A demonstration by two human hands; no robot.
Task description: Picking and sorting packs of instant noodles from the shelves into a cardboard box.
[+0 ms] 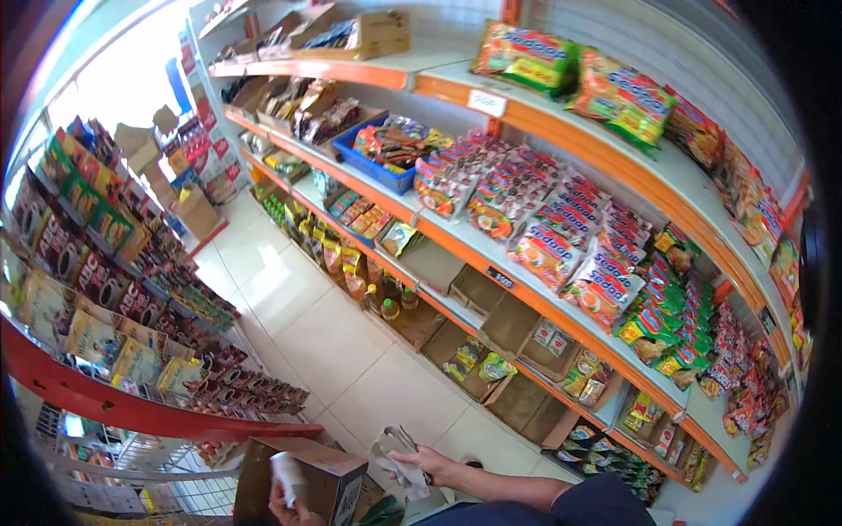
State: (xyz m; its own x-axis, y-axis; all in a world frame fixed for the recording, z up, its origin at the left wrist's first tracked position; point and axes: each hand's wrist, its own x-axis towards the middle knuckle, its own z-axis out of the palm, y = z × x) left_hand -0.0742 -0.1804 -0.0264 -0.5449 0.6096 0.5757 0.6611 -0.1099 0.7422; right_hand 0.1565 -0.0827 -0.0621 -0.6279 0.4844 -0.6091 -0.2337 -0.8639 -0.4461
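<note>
My left hand (289,506), at the bottom of the view, grips a small white object (288,477), blurred, perhaps a bottle or tube. It is in front of a brown cardboard box (302,454) that bears writing. My right hand (424,460) is closed on crumpled whitish sheets (395,457), paper or thin plastic, over the tiled floor (368,388). Part of a dark green thing (383,511) shows between my hands at the bottom edge.
Shelves with an orange edge (566,121) hold instant noodle packets (543,246), a blue plastic basket (378,167), bottles (389,309) and open cartons (520,398). Sachets hang on a rack at the left, above a red rail (145,414). A wire basket (204,493) stands at the lower left.
</note>
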